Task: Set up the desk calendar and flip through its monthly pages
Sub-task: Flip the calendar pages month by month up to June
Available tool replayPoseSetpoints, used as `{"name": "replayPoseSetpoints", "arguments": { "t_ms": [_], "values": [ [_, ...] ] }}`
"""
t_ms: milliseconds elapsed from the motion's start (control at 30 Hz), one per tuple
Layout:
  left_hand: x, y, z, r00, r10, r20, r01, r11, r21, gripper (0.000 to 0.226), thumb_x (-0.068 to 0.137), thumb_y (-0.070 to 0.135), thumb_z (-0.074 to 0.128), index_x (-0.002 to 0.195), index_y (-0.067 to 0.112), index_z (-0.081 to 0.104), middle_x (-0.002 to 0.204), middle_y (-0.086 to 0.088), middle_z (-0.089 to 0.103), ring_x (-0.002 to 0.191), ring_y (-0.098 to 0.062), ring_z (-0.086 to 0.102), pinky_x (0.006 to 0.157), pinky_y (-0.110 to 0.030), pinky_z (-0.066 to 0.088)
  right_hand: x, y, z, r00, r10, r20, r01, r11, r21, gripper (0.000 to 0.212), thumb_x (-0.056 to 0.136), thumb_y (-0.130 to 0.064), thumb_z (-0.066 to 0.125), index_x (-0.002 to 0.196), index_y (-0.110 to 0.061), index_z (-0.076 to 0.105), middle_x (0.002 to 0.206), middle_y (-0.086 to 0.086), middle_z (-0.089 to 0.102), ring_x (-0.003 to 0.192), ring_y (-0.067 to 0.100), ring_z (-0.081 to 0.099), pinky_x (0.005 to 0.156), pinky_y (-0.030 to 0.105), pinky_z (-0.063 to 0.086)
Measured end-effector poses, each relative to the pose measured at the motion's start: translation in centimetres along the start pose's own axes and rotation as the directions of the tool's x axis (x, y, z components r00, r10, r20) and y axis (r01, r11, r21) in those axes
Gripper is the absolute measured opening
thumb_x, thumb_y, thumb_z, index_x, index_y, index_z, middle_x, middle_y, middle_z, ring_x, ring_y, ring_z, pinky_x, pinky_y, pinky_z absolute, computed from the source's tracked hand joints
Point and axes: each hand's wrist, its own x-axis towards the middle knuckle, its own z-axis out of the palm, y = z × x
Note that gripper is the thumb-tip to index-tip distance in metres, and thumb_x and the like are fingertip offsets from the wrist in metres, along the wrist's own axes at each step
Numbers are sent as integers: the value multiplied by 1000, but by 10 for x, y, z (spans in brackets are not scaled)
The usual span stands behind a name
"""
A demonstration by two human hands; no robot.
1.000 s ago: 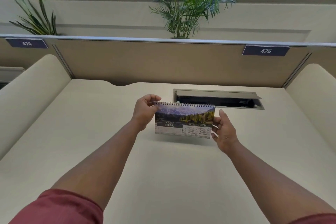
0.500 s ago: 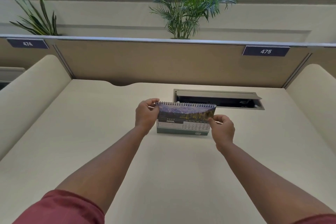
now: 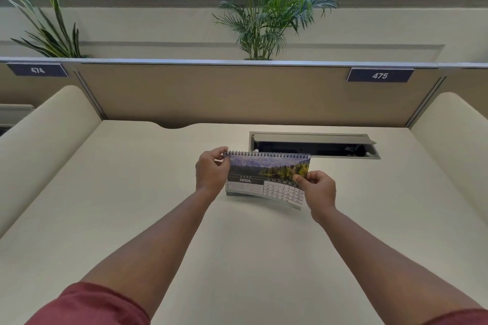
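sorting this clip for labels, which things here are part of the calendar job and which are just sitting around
Part of the job:
desk calendar, open at April
left hand, steadying its spiral edge
right hand, pinching the April page's right edge

Just sitting around:
cable tray
palm plant
desk label 475

Both bare forearms reach far forward from dark red sleeves. The left hand (image 3: 211, 175) is curled, thumb and fingers (image 3: 221, 152) pinched together at the top. The right hand (image 3: 318, 188) is loosely fisted, thumb pressed against forefinger.
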Motion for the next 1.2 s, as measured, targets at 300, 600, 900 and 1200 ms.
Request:
{"name": "replayPoseSetpoints", "arguments": {
  "t_ms": [300, 600, 900, 1200],
  "values": [
    [-9, -9, -3, 996, -86, 6, 85, 996, 21, 48, 101, 0, 43, 145, 16, 52, 104, -7, 67, 96, -24, 65, 67, -21, 50, -2, -6, -4, 996, -94, -1, 94, 993, -66, 22, 89, -15, 78, 95, -12, 58, 76, 7, 69, 69, 19, 65, 62, 32, 52],
    [-14, -8, -3, 995, -95, 0, 95, 995, 42, 29, 99, 1, 51, 124, 10, 61, 106, -5, 65, 96, -27, 66, 62, -25, 55, -8, -3, -1, 991, -125, -51, 123, 991, -43, 19, 90, -16, 78, 83, -8, 62, 75, 6, 70, 68, 18, 65, 57, 29, 51],
    [-11, -9, -6, 993, -119, -9, 119, 992, 34, 19, 102, 9, 51, 116, 12, 64, 106, -6, 70, 95, -24, 66, 60, -23, 51, -10, -10, -1, 999, -38, 14, 34, 973, 227, 12, 96, -9, 69, 86, -6, 62, 72, 6, 64, 61, 17, 58, 52, 25, 51],
    [5, -24, -19, 897, -422, 131, 441, 834, -331, 26, 102, -1, 45, 118, 11, 61, 115, -19, 69, 83, -26, 71, 75, -37, 57, 2, -14, -9, 953, 161, 257, -257, 879, 401, 22, 101, -22, 64, 84, -7, 61, 77, 17, 71, 63, 36, 72, 64, 49, 62]
  ]
}}
